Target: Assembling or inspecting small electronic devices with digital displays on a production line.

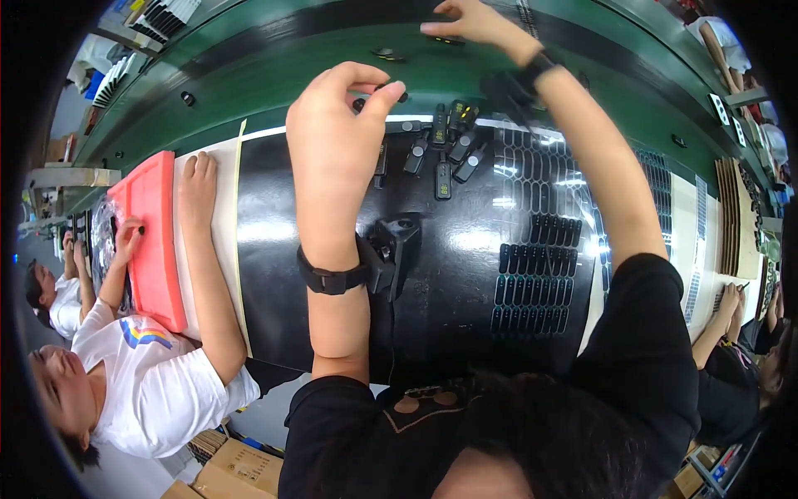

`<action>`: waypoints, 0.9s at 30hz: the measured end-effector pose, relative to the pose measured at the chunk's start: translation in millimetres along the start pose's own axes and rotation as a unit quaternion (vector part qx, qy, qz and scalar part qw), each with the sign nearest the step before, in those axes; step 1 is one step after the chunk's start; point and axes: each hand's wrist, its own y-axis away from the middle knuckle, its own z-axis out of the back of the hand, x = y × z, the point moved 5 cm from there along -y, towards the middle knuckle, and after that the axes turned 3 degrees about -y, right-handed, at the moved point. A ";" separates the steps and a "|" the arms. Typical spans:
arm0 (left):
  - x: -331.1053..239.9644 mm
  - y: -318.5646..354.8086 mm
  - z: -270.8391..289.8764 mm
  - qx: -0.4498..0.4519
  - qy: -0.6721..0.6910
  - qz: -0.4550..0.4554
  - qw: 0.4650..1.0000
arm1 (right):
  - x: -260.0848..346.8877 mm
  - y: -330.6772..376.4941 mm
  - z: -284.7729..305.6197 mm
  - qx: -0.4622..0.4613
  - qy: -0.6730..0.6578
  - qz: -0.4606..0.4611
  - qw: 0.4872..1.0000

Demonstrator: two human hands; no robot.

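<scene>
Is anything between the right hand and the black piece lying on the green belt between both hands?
Nothing visible: only bare belt shows between the right hand and that black piece. A second piece shows close by that hand; whether they touch is unclear.

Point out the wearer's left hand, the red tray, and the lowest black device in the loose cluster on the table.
Left hand [334,125]: head view, on the back of the hand.
Red tray [162,241]: head view, on its right-hand side.
Black device [444,180]: head view, on its front face.
</scene>
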 end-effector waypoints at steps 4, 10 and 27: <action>-24.6 0.9 5.1 0.025 0.032 -0.032 0.999 | -50.2 -24.1 -18.6 0.029 0.242 -0.093 0.965; -31.9 10.6 19.5 0.039 0.080 -0.018 0.996 | 38.0 38.7 19.0 -0.125 0.001 0.180 0.976; -57.3 31.2 -0.8 0.113 0.428 0.060 0.895 | 150.3 189.1 70.3 -0.127 -0.225 0.067 0.964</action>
